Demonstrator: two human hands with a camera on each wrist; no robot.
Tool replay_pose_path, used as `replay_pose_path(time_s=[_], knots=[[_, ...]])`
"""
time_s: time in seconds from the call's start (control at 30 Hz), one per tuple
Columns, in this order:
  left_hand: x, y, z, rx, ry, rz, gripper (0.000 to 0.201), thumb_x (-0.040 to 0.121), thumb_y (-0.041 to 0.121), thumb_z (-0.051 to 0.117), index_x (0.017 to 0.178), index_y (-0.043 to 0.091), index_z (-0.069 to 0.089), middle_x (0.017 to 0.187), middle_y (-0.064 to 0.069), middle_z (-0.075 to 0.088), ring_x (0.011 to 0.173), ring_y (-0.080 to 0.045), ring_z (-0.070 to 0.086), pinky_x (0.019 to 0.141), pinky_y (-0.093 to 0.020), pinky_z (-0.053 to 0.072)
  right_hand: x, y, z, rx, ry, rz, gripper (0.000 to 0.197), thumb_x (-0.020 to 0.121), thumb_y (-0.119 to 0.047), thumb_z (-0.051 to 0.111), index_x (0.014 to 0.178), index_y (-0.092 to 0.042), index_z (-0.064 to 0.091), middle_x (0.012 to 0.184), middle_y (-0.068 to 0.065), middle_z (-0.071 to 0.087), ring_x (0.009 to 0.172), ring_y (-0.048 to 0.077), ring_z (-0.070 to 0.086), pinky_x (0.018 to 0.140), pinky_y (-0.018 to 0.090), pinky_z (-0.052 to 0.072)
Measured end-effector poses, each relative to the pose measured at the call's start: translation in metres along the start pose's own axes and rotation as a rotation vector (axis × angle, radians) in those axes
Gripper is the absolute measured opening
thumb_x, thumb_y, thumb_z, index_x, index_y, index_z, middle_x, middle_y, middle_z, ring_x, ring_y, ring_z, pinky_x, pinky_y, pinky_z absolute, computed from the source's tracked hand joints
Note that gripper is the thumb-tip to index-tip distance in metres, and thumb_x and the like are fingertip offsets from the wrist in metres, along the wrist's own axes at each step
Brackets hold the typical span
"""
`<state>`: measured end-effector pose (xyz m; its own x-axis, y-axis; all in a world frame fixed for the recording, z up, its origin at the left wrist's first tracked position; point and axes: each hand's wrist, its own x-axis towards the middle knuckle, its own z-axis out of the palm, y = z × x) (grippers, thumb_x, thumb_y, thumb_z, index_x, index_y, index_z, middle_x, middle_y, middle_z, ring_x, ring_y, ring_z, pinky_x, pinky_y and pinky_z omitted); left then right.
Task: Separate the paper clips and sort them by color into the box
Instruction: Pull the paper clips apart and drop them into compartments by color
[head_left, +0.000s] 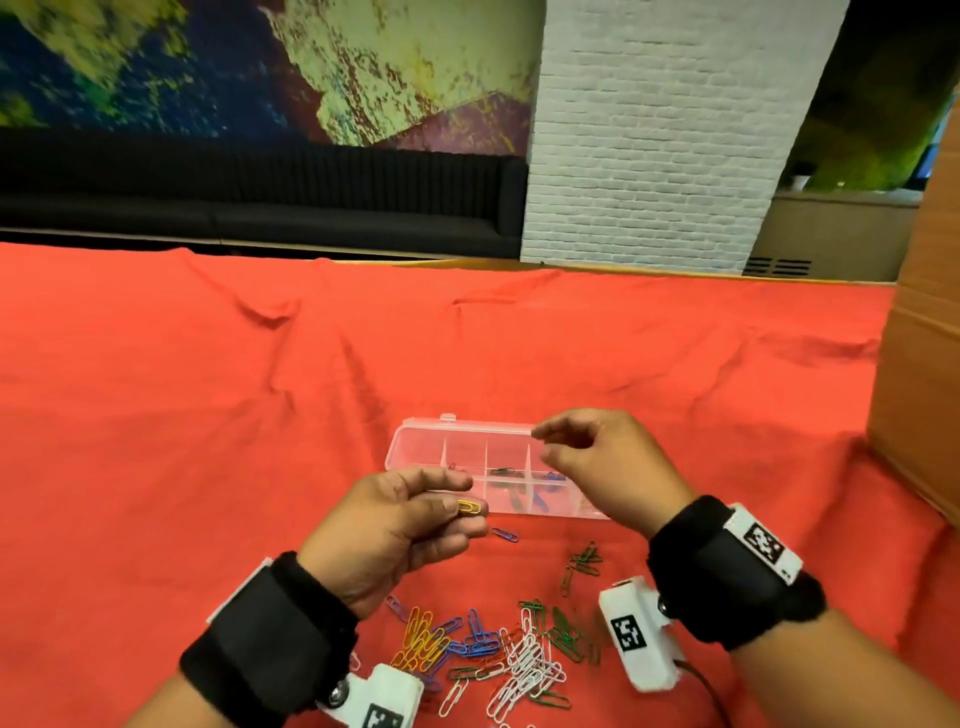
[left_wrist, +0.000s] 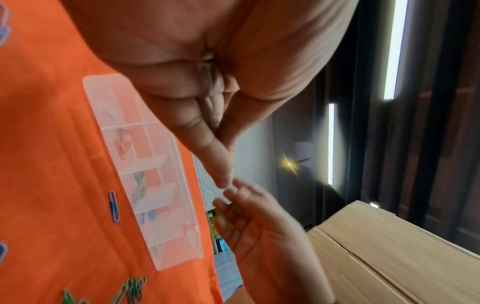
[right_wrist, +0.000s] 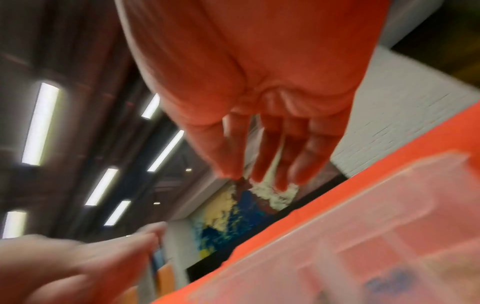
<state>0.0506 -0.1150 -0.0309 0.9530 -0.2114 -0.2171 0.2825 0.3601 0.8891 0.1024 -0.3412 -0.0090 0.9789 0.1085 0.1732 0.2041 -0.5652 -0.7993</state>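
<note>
My left hand pinches one yellow paper clip between thumb and fingers, just in front of the clear divided box. In the left wrist view only a yellow sliver shows beside the thumb. My right hand hovers over the right part of the box, its fingers loose and holding nothing; they hang straight in the right wrist view. The box holds red, green and blue clips in separate compartments. A mixed pile of clips lies near my wrists.
One blue clip lies alone just in front of the box, and linked green clips lie to its right. A big cardboard box stands at the right edge. Red cloth covers the table.
</note>
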Motion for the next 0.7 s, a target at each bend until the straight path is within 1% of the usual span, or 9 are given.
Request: replay_pose_path(time_s=[0.1, 0.2, 0.3, 0.37, 0.47, 0.53, 0.57, 0.63, 0.7], knots=[[0.0, -0.005, 0.009, 0.06, -0.027, -0.023, 0.02, 0.095, -0.004, 0.051, 0.112, 0.0, 0.06, 0.094, -0.02, 0.073, 0.08, -0.023, 0.075, 0.061, -0.025, 0.06, -0.029, -0.025, 0.021, 0.031, -0.292, -0.154, 0.015, 0.078, -0.023, 0.078, 0.092, -0.027, 0.076, 0.086, -0.002, 0.074, 0.08, 0.01, 0.069, 0.075, 0.027, 0.055], [-0.003, -0.009, 0.017, 0.069, -0.069, -0.057, 0.019, 0.095, -0.001, 0.052, 0.107, 0.005, 0.066, 0.093, -0.016, 0.074, 0.084, -0.025, 0.075, 0.063, -0.026, 0.06, -0.032, -0.021, 0.027, -0.103, -0.213, -0.241, 0.01, 0.075, -0.021, 0.077, 0.082, -0.028, 0.075, 0.081, -0.006, 0.07, 0.076, 0.005, 0.065, 0.073, 0.03, 0.054], [-0.005, -0.008, 0.015, 0.132, -0.065, -0.076, 0.024, 0.093, 0.001, 0.056, 0.116, 0.007, 0.061, 0.107, -0.018, 0.074, 0.091, -0.027, 0.074, 0.068, -0.029, 0.06, -0.022, -0.005, 0.012, -0.108, -0.176, -0.232, 0.011, 0.075, -0.014, 0.076, 0.074, -0.023, 0.072, 0.074, -0.006, 0.071, 0.073, 0.008, 0.066, 0.074, 0.031, 0.053], [-0.004, -0.004, 0.003, 0.386, -0.045, -0.021, 0.025, 0.092, 0.001, 0.06, 0.114, 0.011, 0.061, 0.105, -0.013, 0.075, 0.087, -0.021, 0.072, 0.067, -0.028, 0.057, -0.006, 0.013, -0.006, -0.157, -0.078, -0.167, 0.015, 0.078, -0.011, 0.074, 0.071, -0.024, 0.069, 0.071, -0.005, 0.071, 0.071, 0.013, 0.065, 0.072, 0.032, 0.052], [-0.004, 0.006, -0.022, 1.182, -0.105, 0.157, 0.014, 0.086, 0.011, 0.069, 0.098, 0.018, 0.07, 0.082, 0.007, 0.072, 0.07, -0.003, 0.063, 0.068, -0.023, 0.049, 0.014, 0.037, -0.034, -0.41, 0.016, -0.07, 0.011, 0.083, -0.015, 0.07, 0.085, -0.025, 0.075, 0.086, -0.002, 0.076, 0.081, 0.014, 0.067, 0.077, 0.025, 0.048], [-0.008, 0.009, -0.03, 1.644, -0.162, 0.185, 0.014, 0.082, 0.025, 0.07, 0.096, 0.025, 0.072, 0.078, 0.014, 0.065, 0.071, -0.003, 0.059, 0.068, -0.022, 0.044, 0.014, 0.045, -0.039, -0.533, 0.009, -0.031, 0.013, 0.084, -0.02, 0.069, 0.095, -0.024, 0.076, 0.094, -0.004, 0.075, 0.089, 0.016, 0.067, 0.081, 0.025, 0.048], [-0.011, 0.008, -0.032, 1.787, -0.191, 0.18, 0.017, 0.081, 0.032, 0.069, 0.097, 0.027, 0.071, 0.078, 0.014, 0.063, 0.072, -0.005, 0.058, 0.066, -0.022, 0.042, 0.009, 0.043, -0.036, -0.554, -0.003, -0.037, 0.013, 0.083, -0.022, 0.069, 0.093, -0.026, 0.076, 0.091, -0.006, 0.073, 0.088, 0.016, 0.066, 0.081, 0.025, 0.048], [-0.019, 0.001, -0.03, 1.884, -0.285, 0.145, 0.023, 0.079, 0.042, 0.068, 0.098, 0.028, 0.068, 0.076, 0.014, 0.061, 0.072, -0.008, 0.056, 0.062, -0.024, 0.04, -0.007, 0.031, -0.024, -0.59, -0.107, -0.129, 0.009, 0.08, -0.022, 0.067, 0.083, -0.029, 0.072, 0.081, -0.012, 0.068, 0.081, 0.015, 0.065, 0.077, 0.029, 0.052], [-0.026, -0.012, -0.029, 1.87, -0.393, 0.139, 0.03, 0.077, 0.052, 0.069, 0.095, 0.028, 0.065, 0.077, 0.012, 0.062, 0.07, -0.008, 0.057, 0.061, -0.025, 0.043, -0.033, 0.019, -0.006, -0.623, -0.386, -0.212, 0.01, 0.078, -0.023, 0.065, 0.085, -0.028, 0.07, 0.079, -0.012, 0.068, 0.075, 0.009, 0.063, 0.075, 0.031, 0.053]])
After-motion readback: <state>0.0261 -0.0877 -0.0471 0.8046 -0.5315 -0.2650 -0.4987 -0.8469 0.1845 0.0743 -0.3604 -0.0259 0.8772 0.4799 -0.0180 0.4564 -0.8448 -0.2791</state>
